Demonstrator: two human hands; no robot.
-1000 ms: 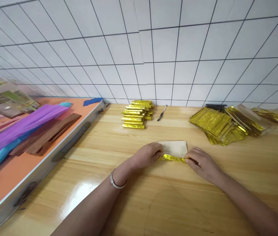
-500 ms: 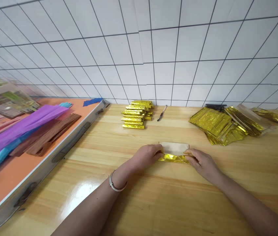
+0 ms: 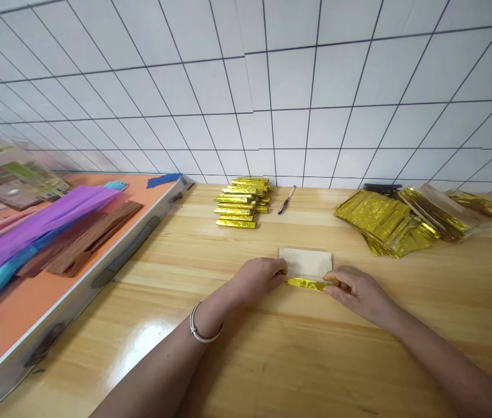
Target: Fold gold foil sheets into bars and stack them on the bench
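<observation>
Your grip: left hand (image 3: pixel 260 279) and right hand (image 3: pixel 353 288) each pinch an end of the gold foil paper (image 3: pixel 307 283), folded flat on the wooden surface (image 3: pixel 272 360), near the stack of folded gold strips (image 3: pixel 241 202).

Bright, even light from above fills the view, leaving a white glare patch on the glossy wooden surface (image 3: pixel 141 342) at lower left and only soft shadows, while wide-lens distortion bends the wall tiles (image 3: pixel 298 81) and softens the far-left clutter.
</observation>
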